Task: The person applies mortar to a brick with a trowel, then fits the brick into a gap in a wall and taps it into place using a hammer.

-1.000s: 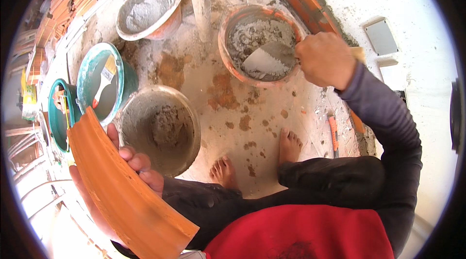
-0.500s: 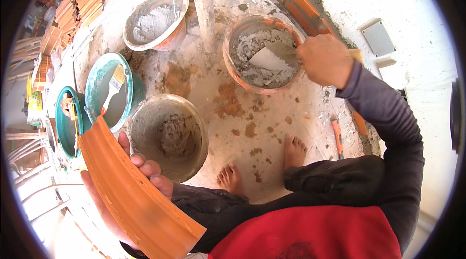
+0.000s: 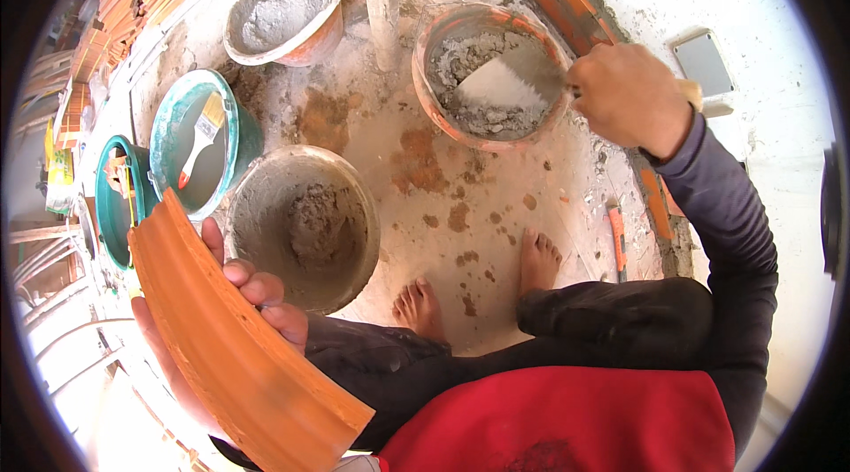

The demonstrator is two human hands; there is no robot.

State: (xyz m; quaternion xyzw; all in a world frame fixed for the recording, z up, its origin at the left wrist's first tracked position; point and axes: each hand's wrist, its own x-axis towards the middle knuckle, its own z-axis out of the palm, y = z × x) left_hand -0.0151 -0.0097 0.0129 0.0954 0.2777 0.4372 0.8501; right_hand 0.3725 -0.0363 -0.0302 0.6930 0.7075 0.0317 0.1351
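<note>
My right hand (image 3: pixel 633 102) grips the handle of a trowel (image 3: pixel 503 87), the handle's pale butt showing past the fist. Its blade, with a smear of motion at the near end, lies over the grey mortar (image 3: pixel 467 54) in an orange bucket (image 3: pixel 423 98). My left hand (image 3: pixel 261 288) holds a long orange clay tile (image 3: pixel 235 344), tilted with its ribbed face up, fingers on the right edge and part of the hand behind it. Just beyond that hand stands a grey-coated basin (image 3: pixel 354 295) with some mortar at its bottom.
A green bucket (image 3: pixel 251 149) holds a paintbrush (image 3: pixel 206 135); a smaller green bucket (image 3: pixel 111 228) stands beside it. A tub of grey powder (image 3: pixel 319 45) is farther back, near a post (image 3: pixel 379 3). An orange-handled tool (image 3: pixel 617 237) lies by the wall. Stacked tiles (image 3: pixel 146 3) are far left.
My right hand has moved right and slightly up, drawing the trowel blade toward the bucket's right side. My left hand still holds the tile. The whole view has shifted a little.
</note>
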